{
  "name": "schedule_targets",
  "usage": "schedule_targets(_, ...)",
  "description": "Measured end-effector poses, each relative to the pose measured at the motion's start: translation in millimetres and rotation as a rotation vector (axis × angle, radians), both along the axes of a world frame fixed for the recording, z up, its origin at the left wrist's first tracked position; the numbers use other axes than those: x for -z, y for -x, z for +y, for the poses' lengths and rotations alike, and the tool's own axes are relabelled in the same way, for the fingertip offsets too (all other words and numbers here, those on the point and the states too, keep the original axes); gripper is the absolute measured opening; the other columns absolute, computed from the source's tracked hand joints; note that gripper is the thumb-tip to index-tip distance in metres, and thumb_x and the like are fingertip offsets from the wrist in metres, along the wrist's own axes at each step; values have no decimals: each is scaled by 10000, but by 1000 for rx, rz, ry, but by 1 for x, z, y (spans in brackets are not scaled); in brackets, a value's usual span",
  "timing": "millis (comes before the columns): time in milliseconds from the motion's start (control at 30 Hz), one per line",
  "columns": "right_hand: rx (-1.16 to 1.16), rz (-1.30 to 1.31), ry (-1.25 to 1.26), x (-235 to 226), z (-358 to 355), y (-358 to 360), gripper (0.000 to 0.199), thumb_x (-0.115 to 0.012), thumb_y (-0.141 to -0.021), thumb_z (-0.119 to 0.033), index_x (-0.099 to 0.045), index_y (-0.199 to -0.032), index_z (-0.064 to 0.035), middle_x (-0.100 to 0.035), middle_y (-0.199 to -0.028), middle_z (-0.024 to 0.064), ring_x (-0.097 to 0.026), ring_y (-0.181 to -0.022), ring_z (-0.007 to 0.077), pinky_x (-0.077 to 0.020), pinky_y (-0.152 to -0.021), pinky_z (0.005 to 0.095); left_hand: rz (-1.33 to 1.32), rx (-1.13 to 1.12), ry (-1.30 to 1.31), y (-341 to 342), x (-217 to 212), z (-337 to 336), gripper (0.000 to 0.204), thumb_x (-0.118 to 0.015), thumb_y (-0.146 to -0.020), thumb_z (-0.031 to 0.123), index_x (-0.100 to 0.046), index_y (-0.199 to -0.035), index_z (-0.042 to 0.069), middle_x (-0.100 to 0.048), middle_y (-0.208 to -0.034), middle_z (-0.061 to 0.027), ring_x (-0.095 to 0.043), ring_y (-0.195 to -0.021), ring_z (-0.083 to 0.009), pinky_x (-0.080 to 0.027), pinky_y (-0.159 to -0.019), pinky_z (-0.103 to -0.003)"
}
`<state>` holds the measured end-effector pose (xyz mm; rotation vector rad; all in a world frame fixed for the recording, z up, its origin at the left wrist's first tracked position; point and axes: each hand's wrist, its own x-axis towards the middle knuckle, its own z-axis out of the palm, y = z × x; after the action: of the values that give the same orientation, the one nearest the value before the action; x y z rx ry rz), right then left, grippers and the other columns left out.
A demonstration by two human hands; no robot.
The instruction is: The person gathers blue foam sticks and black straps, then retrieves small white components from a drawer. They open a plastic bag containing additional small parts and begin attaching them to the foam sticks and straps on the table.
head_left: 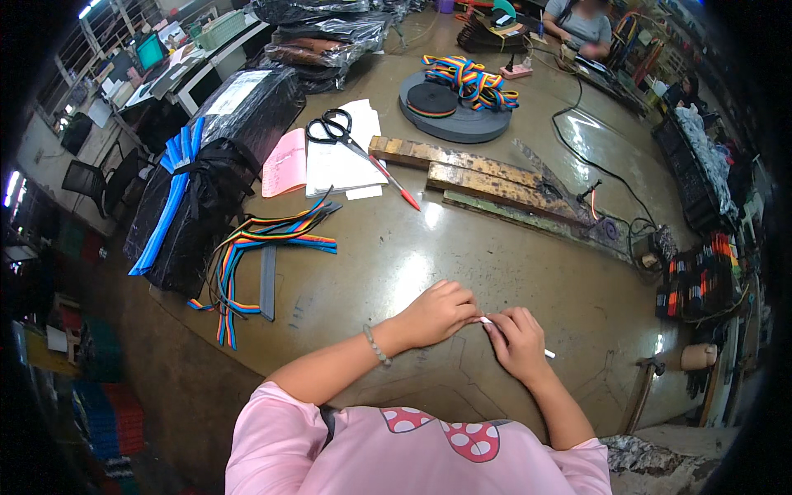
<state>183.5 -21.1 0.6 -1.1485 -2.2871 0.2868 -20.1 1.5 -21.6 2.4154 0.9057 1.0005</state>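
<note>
Both hands meet low over the table in front of my chest. My right hand [521, 337] is closed around a slim white pen-like stick [550, 354], whose one end shows past the heel of the hand. A white bit at its other end shows between the fingertips of both hands. My left hand [439, 311] has its fingers pinched together at that end; what exactly they grip there is partly hidden. Farther off lie a red-tipped pen [409, 199] and black-handled scissors [340, 132] on white papers [363, 175], beside a pink paper pad [285, 165].
Striped straps [231, 272] and a grey strip [267, 285] lie at left, near a black-wrapped bundle [219, 136] with blue straps [173, 194]. Wooden bars [495, 183] cross the middle right. A grey webbing roll [487, 128] and a black cable [561, 124] lie beyond. Another person [582, 29] sits at the far side.
</note>
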Motion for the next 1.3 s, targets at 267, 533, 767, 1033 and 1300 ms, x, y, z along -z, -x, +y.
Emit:
schedule_targets(267,16,8,22,-2,-1,3,129,-646,-748,-68,-604,-865,-35,-531,-781,101,-530,-709,269,-437,-610,355,187,-128,-293,-5,-2,-6,87,-560,-747,160,-584,-777,82,-535,-796,-28,-513,-779,-188,-399,-773,-347)
schedule_targets(533,63,-14,-29,2,-1,3,124,-639,-764,-107,-608,-866,-42,-510,-773,90,-514,-718,254,-425,-624,350,327,-135,-433,-11,-7,-11,82,-511,-739,137,-553,-779,78,-483,-768,-36,-506,-791,-180,-389,-830,-374)
schedule_targets(767,64,1,-24,1,-1,5,119,-645,-758,-103,-604,-849,-40,-506,-765,96,-512,-717,262,-422,-623,356,275,-107,-367,-14,3,-7,96,-515,-740,140,-536,-797,65,-483,-791,-47,-495,-791,-188,-371,-825,-362)
schedule_targets(1033,120,1,-27,4,-2,3,101,-632,-765,-82,-611,-851,-34,-519,-786,109,-515,-730,276,-423,-639,369,158,-73,-268,-8,-15,-11,125,-588,-728,155,-522,-774,60,-485,-788,-64,-490,-799,-211,-374,-776,-347)
schedule_targets(1300,322,-67,-176,-2,10,-30,111,-609,-793,-65,-618,-886,-4,-528,-818,127,-505,-758,284,-408,-680,367,-362,-1010,-396,170,-110,4,175,-569,-818,164,-584,-852,-7,-593,-819,-137,-572,-742,-265,-457,-676,-364)
